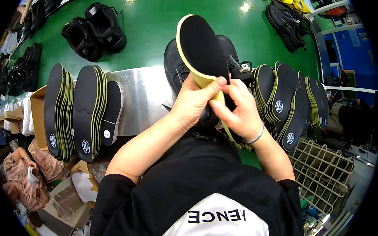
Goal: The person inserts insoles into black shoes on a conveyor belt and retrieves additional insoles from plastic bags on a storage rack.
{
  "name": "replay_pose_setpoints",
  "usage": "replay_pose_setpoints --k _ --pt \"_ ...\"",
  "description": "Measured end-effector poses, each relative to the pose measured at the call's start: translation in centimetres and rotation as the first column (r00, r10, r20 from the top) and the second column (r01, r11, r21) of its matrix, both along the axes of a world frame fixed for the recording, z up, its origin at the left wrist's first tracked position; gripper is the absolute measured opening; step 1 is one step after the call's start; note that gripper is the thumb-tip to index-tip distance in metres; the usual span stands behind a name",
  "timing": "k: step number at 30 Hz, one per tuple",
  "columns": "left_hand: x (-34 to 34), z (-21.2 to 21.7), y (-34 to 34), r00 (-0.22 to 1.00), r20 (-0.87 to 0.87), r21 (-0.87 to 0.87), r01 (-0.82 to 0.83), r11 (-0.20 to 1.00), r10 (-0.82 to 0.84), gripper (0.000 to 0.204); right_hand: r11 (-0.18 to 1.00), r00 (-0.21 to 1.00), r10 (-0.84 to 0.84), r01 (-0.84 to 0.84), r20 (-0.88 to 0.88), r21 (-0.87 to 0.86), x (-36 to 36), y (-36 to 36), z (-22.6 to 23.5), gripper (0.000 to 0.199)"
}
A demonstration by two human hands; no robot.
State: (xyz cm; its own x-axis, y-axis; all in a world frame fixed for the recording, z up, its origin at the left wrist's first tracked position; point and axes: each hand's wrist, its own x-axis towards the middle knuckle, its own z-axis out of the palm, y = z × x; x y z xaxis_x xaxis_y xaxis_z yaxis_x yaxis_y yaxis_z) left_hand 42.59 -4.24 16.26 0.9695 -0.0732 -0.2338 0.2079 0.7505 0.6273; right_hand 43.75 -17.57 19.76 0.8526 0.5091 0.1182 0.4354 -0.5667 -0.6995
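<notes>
Both my hands hold a black insole (202, 44) with a yellow-green edge, tilted up above the bench. My left hand (190, 99) grips its narrower middle, thumb on top. My right hand (240, 105) pinches the side of the insole close to my left thumb; a silver bangle circles that wrist. Just behind and under the insole stands a pair of black lace-up shoes, the left shoe (172, 64) and the right shoe (229, 48) both partly hidden by it. The near end of the insole is partly covered by my fingers.
Stacked insoles (88, 113) stand at left, more insole stacks (278, 92) at right. Black shoes (96, 29) sit on the green bench (151, 15), with another pair (286, 25) at far right. A wire basket (321, 170) is at lower right. Another person (30, 174) is at lower left.
</notes>
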Motion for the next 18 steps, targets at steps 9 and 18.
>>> replay_pose_setpoints --k 9,18 --pt "-0.7 -4.1 3.0 0.905 0.312 0.926 -0.358 -0.122 -0.288 0.077 0.875 0.954 0.288 -0.226 0.086 -0.429 -1.1 -7.1 5.4 0.013" --pt "1.4 -5.3 2.4 0.939 0.266 0.942 -0.301 -0.149 -0.219 0.024 0.471 0.88 0.462 -0.348 -0.11 -0.81 -1.4 -2.4 1.6 0.013"
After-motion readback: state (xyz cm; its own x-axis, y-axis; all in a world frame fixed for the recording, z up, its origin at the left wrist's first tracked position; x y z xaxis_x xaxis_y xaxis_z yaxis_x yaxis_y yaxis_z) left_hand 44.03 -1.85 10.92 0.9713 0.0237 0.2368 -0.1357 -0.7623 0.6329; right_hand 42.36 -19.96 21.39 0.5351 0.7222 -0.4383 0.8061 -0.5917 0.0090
